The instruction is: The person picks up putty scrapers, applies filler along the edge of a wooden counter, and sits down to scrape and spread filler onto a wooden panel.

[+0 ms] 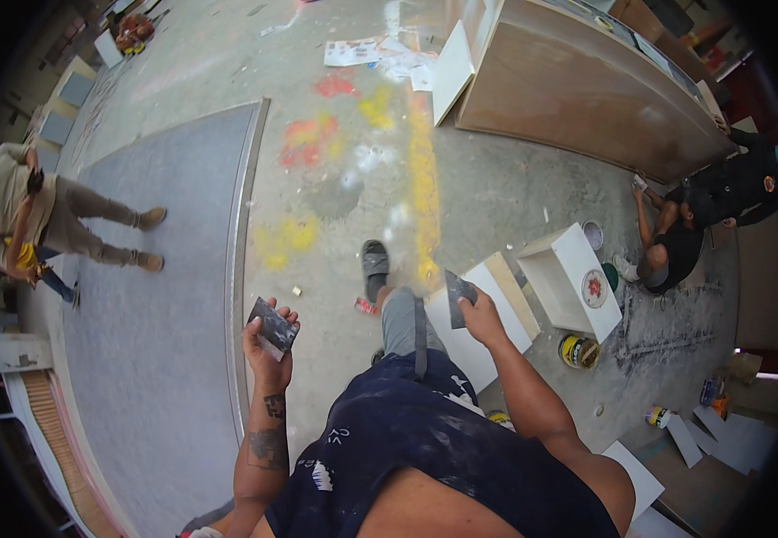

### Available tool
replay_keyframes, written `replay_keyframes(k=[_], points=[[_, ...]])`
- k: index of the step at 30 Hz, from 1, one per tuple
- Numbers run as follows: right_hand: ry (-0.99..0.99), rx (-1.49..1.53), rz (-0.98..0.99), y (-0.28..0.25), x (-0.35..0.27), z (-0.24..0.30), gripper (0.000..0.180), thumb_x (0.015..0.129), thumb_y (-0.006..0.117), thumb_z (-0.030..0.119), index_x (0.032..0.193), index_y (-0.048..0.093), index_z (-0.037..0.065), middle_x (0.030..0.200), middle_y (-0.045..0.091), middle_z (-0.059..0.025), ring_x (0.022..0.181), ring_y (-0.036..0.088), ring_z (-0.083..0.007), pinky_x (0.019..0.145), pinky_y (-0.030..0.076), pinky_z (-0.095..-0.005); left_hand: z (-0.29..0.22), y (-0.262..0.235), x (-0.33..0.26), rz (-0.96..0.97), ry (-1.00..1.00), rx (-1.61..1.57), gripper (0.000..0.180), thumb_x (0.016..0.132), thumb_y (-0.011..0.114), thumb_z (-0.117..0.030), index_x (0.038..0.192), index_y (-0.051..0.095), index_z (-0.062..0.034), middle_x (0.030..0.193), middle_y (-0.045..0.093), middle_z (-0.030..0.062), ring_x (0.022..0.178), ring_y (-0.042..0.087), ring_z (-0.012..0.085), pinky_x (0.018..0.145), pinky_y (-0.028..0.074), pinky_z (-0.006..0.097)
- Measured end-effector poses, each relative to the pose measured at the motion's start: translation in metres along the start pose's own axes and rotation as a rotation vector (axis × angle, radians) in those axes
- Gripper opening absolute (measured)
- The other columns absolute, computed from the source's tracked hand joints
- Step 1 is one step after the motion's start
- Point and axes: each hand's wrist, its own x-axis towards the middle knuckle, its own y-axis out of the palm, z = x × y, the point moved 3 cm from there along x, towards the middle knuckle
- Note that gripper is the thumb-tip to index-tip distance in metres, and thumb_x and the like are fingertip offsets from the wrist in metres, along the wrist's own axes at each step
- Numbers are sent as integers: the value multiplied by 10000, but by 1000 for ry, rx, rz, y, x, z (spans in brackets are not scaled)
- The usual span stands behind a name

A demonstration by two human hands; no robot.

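The left hand (269, 339) was raised palm-up, fingers curled around a smeared sheet (275, 328), dark, flat and roughly rectangular, with whitish marks on its face. The right hand (486, 321) gripped a plain dark sheet (457, 299) between thumb and fingers. The hands were well apart, one on each side of the body, and each sheet was held in front of the wearer.

The white board (516, 326) lay beyond the right hand, partly covered in view by the right-hand sheet; no contact between the two was evident. Next to it stood the white open box (546, 260), with a yellow-and-black can (579, 351) just beside its near end. A large brown panel (577, 103) stood farther off, with a crouching co-worker (676, 255) near it.

Status: the whitish marks on the left-hand sheet were judged to be signs of use. Neither sheet appeared to be applied to a surface, so the position was judged to be a pause between passes. The visible face of the board looked plain white; completed and remaining portions could not be distinguished at this resolution.
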Motion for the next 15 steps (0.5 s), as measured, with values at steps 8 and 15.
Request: replay_keyframes(k=[8, 15], points=[[36, 82, 46, 1, 175, 25, 404, 944, 587, 163, 1294, 587, -37, 1154, 693, -191, 1089, 651, -242, 966, 482, -350, 14, 148, 160, 193, -34, 228, 689, 871, 581, -355, 1421, 418, 28, 1130, 643, 154, 1082, 621, 272, 1002, 469, 402], [15, 242, -129, -116, 286, 79, 358, 945, 578, 164, 1253, 615, -14, 1115, 701, -180, 1045, 662, -258, 922, 495, -353, -1, 305, 276, 414, -129, 444, 743, 842, 598, -354, 1444, 396, 32, 1213, 607, 164, 1143, 596, 275, 1059, 431, 394]])
